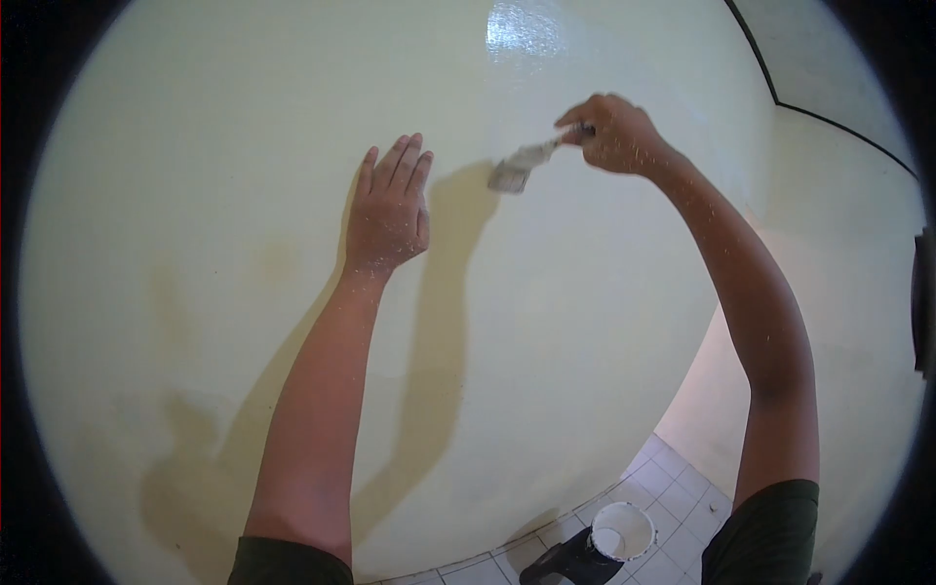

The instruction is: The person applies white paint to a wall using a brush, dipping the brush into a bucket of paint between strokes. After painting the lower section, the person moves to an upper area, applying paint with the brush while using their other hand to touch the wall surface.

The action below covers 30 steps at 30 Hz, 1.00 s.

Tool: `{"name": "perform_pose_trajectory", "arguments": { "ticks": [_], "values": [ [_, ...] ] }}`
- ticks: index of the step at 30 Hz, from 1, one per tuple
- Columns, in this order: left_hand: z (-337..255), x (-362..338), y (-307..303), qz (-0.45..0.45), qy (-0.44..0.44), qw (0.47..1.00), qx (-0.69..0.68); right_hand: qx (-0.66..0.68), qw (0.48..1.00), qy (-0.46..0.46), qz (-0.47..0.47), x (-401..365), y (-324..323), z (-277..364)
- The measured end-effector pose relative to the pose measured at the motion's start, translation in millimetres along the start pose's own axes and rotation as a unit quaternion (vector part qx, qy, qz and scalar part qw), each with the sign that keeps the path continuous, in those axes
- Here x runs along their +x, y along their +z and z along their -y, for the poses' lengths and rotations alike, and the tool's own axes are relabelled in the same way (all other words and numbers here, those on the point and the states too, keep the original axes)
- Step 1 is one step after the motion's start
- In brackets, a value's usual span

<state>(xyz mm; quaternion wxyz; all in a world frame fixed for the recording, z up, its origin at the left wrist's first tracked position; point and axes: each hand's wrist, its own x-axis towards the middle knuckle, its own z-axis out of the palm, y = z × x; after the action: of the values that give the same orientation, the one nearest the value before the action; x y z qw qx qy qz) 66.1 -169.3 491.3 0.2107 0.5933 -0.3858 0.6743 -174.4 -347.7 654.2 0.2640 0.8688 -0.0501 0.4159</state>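
My right hand [614,135] is closed round the dark handle of a paintbrush [524,166]. The brush slants down to the left, its bristles close to the pale yellow wall [565,312] and its ferrule smeared with whitish paint. Left of the brush, my left hand [388,210] lies flat against the wall, fingers stretched upward and holding nothing. Small white paint specks dot both hands and forearms. A glossy, wet-looking patch [526,39] shines on the wall above the brush.
A white bucket [624,531] with pale paint inside stands on the tiled floor [673,487], beside a black object [570,564]. A dark line [751,44] runs along the upper right. At the right edge is a dark object [919,302].
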Motion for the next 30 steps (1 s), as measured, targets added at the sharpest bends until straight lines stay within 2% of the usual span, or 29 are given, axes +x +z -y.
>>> {"name": "perform_pose_trajectory", "arguments": {
  "ticks": [3, 4, 6, 9, 12, 15, 18, 21, 24, 25, 28, 30],
  "values": [
    [-1.3, 0.8, -1.8, -0.007, -0.009, 1.0, -0.019, 0.018, 0.995, 0.015, -0.099, 38.3, -10.0, -11.0],
    [-1.4, 1.0, -2.0, -0.009, -0.01, 1.0, -0.023, 0.047, 0.994, 0.032, -0.098, 47.9, -21.1, -8.2],
    [-1.4, -0.2, -2.8, -0.011, -0.013, 0.999, -0.03, -0.017, 0.971, -0.019, -0.236, 69.3, -20.0, -14.3],
    [-0.7, -0.3, -0.8, -0.007, -0.015, 0.999, -0.034, -0.064, 0.948, 0.014, -0.311, 97.4, -26.4, -11.9],
    [-1.8, -0.6, 1.6, -0.03, -0.022, 0.999, -0.036, -0.05, 0.948, 0.104, -0.298, 114.4, -22.2, -6.0],
    [-3.2, -1.5, 1.9, -0.032, -0.029, 0.999, -0.031, -0.059, 0.916, 0.098, -0.385, 119.5, -27.6, -13.5],
    [-5.1, -2.2, 4.5, -0.031, -0.034, 0.999, -0.014, -0.046, 0.924, 0.084, -0.37, 114.1, -29.5, -17.7],
    [-6.0, -1.7, 5.3, -0.027, -0.035, 0.999, -0.019, 0.076, 0.982, 0.033, -0.171, 107.2, -32.7, -17.6],
    [-5.3, -1.5, 5.6, -0.028, -0.033, 0.999, -0.02, -0.038, 0.998, 0.042, -0.004, 93.5, -48.9, -2.2],
    [-5.5, -1.6, 5.9, -0.031, -0.03, 0.999, -0.025, 0.043, 0.997, 0.058, 0.005, 78.3, -52.5, 13.1],
    [-5.5, -0.5, 5.7, -0.034, -0.03, 0.999, -0.025, 0.014, 0.997, -0.068, 0.028, 58.9, -43.2, 16.1],
    [-6.0, -0.7, 4.5, -0.029, -0.029, 0.999, -0.015, 0.043, 0.987, -0.117, 0.098, 48.5, -32.0, 11.2]
  ]
}}
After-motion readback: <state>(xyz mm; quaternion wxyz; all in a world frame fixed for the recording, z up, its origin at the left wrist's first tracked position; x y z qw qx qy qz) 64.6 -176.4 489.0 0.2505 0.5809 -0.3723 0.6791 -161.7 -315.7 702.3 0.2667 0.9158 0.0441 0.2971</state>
